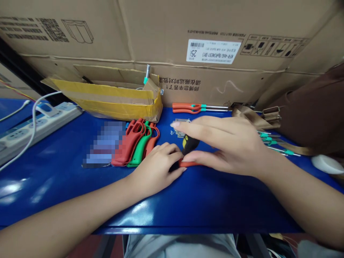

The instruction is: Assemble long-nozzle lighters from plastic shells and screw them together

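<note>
A black screwdriver handle with yellow marks (pixel 189 144) sits tilted between the thumb and fingers of my right hand (pixel 228 145); its tip is hidden. Below it an orange lighter body (pixel 188 164) lies on the blue table. My left hand (pixel 162 165) pinches the left end of that body, while my right thumb rests along its top. Just beyond the screwdriver is a small group of thin metal pieces (pixel 182 123), too small to name surely. Left of my hands lie red (pixel 129 143), green (pixel 141 147) and orange (pixel 152 138) lighter bodies side by side.
At the back stands an open carton with yellow tape (pixel 113 100). Orange lighters with metal tubes (pixel 188 107) lie beside it; more tubes with green collars (pixel 271 139) are at right. A power strip (pixel 40 125) runs along the left. A white object (pixel 326 164) sits far right.
</note>
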Tool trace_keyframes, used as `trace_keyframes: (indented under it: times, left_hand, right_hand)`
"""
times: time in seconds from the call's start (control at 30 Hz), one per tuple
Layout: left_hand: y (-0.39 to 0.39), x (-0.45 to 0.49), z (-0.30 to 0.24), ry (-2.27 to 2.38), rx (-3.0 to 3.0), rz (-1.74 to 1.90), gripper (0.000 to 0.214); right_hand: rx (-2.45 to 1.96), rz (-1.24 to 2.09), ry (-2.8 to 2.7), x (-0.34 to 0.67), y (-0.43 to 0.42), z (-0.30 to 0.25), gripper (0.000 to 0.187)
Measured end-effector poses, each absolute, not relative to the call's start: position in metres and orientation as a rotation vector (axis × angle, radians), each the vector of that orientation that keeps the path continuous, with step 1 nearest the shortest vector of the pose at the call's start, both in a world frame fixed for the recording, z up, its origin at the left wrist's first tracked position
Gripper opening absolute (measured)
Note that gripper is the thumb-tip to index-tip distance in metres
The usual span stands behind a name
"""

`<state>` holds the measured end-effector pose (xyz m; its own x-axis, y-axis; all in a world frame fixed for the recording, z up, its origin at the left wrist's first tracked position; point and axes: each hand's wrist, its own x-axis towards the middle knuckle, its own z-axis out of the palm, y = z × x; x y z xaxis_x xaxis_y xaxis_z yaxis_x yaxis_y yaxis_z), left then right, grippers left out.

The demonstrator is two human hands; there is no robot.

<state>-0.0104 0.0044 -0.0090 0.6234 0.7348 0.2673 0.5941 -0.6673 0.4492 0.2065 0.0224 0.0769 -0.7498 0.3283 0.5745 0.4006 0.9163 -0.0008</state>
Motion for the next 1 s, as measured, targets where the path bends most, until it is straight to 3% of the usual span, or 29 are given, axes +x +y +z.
trace_keyframes:
  times: [0.13,0.23,0.33,0.5,0.6,0.67,0.87,1.0]
  left_hand:
    - [0.0034,-0.0104,-0.0076,1.085,2.584,0.534,0.018]
    - [0.0026,-0.0103,-0.0072,1.097,2.581,0.511,0.020]
    - [0.0025,-0.0098,-0.0071,1.097,2.576,0.519,0.023]
    - [0.0043,-0.0091,-0.0066,1.076,2.568,0.528,0.019]
    - [0.0047,-0.0095,-0.0076,1.077,2.574,0.532,0.023]
    - [0.0045,-0.0098,-0.0084,1.080,2.573,0.537,0.027]
    - [0.0041,-0.0103,-0.0083,1.078,2.542,0.540,0.019]
    - [0.0045,-0.0109,-0.0084,1.076,2.538,0.537,0.021]
  right_hand:
    - [-0.487,0.099,-2.505,0.2068,0.0219,0.0781,0.040]
    - [-0.542,-0.018,-2.457,0.2048,0.0224,0.0757,0.030]
    - [-0.612,-0.177,-2.457,0.2032,0.0223,0.0747,0.038]
    - [-0.528,0.086,-2.469,0.2044,0.0233,0.0758,0.040]
    - [-0.592,-0.093,-2.440,0.2052,0.0246,0.0746,0.030]
    - [-0.637,-0.200,-2.455,0.2056,0.0245,0.0753,0.034]
    - [-0.504,0.150,-2.510,0.2056,0.0217,0.0821,0.035]
    - [-0.562,-0.158,-2.489,0.2049,0.0219,0.0792,0.033]
